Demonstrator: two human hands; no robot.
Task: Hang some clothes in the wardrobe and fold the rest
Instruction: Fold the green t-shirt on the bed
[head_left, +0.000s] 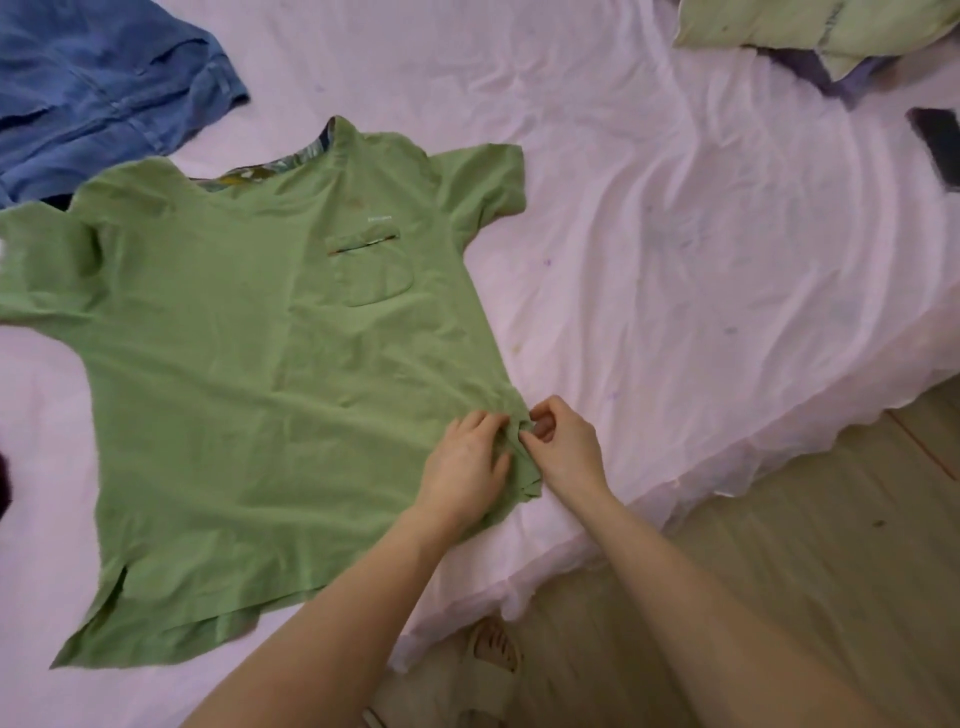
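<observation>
While your left hand (464, 457) and right hand (563, 447) pinch the green shirt (260, 364) hem on the bed (675, 260), fingers holding cloth, you're likely starting the fold; next, carry that side across.

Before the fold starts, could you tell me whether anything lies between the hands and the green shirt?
Nothing visible does. The left hand and the right hand are already on the green shirt, pinching its side edge near the hem. The blue garment lies apart at the shirt's far side on the bed sheet.
</observation>
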